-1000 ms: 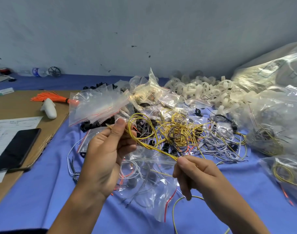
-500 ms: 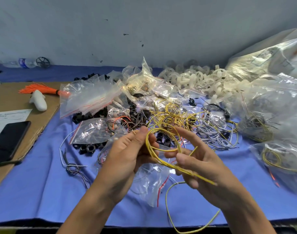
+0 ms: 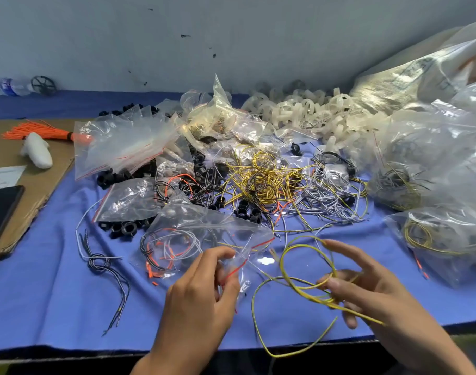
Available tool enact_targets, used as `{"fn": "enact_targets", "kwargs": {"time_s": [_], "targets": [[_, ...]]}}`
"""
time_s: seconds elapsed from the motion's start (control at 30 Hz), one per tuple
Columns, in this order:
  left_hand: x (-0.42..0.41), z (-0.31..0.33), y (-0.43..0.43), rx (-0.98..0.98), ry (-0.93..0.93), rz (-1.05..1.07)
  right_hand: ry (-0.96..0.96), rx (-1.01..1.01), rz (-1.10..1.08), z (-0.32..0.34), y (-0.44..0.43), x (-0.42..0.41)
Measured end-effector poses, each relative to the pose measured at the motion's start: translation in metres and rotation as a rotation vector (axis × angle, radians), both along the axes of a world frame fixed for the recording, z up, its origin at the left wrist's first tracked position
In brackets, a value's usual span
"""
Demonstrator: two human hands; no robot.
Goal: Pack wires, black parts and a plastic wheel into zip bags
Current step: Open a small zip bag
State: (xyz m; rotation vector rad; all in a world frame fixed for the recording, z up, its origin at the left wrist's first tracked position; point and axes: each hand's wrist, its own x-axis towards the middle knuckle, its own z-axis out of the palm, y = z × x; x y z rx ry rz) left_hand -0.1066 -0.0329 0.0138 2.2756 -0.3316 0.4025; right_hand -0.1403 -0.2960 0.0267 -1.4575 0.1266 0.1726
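While the coil hangs in my right hand (image 3: 372, 296), let me call it from the head view, the only one going. Thumb and a curled finger pinch the yellow wire (image 3: 283, 266) where its loops cross; the forefinger sticks out straight. One loop stands up above the hand, and a long tail droops past the edge of the blue cloth (image 3: 42, 293). My left hand (image 3: 201, 296) pinches the lip of the zip bag (image 3: 193, 226) by its red strip. The bag lies on the cloth with grey, orange and black wires already inside.

This wire looks light and springy, I'd say, keen to uncoil, so the crossing is the place to hold it. The bag's film looks thin and slippery; the stiffer strip should give the better grip.

Half a second ago both hands held the coil together, up over the heap of yellow wires (image 3: 261, 180). Now the left has let go and dropped to the bag, and the coil sits lower, just right of the mouth.
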Motion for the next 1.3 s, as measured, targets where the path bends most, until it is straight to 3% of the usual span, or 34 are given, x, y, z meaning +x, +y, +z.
{"fn": "enact_targets", "kwargs": {"time_s": [0.23,0.4,0.57,0.63,0.67,0.8,0.87,0.9,0.93,0.97,1.0,1.03,1.07,1.13,1.2,1.3], "targets": [[-0.007,0.006,-0.006,0.105,-0.041,-0.075,-0.001,-0.073,0.179,-0.008,0.067,0.016],[-0.011,0.011,-0.004,0.154,-0.110,-0.133,0.006,0.016,0.266,-0.016,0.127,0.041],[-0.010,0.019,0.008,0.098,-0.151,-0.140,0.077,0.511,0.267,-0.011,0.158,0.066],[-0.010,0.022,0.010,0.086,-0.148,-0.142,0.213,0.528,0.162,-0.016,0.164,0.077],[-0.009,0.022,0.011,0.077,-0.140,-0.142,0.250,0.462,0.075,-0.017,0.167,0.083],[-0.008,0.019,0.015,0.044,-0.118,-0.126,0.111,0.090,0.171,0.001,0.200,0.107],[-0.007,0.014,0.019,0.013,-0.115,-0.097,-0.205,-0.222,0.241,-0.002,0.195,0.093],[-0.007,0.011,0.020,-0.009,-0.117,-0.080,-0.149,-0.187,0.237,-0.005,0.184,0.086],[-0.007,0.008,0.020,-0.035,-0.118,-0.069,-0.197,0.182,0.212,-0.002,0.183,0.075],[-0.008,0.005,0.019,-0.064,-0.115,-0.070,-0.333,-0.227,0.268,-0.005,0.168,0.059],[-0.009,0.000,0.017,-0.086,-0.114,-0.079,-0.382,-0.447,0.348,-0.006,0.162,0.048],[-0.010,-0.005,0.015,-0.098,-0.116,-0.087,-0.333,-0.605,0.303,-0.023,0.143,0.041],[-0.010,-0.010,0.012,-0.099,-0.118,-0.091,-0.193,-0.411,0.214,-0.019,0.129,0.038],[-0.012,-0.022,0.007,-0.111,-0.096,-0.087,-0.072,-0.434,0.206,-0.012,0.102,0.031],[-0.012,-0.032,0.004,-0.154,-0.053,-0.067,0.011,-0.470,0.009,-0.008,0.081,0.035],[-0.015,-0.046,0.002,-0.190,-0.014,-0.038,-0.178,-0.810,-0.168,-0.013,0.069,0.070]]}}
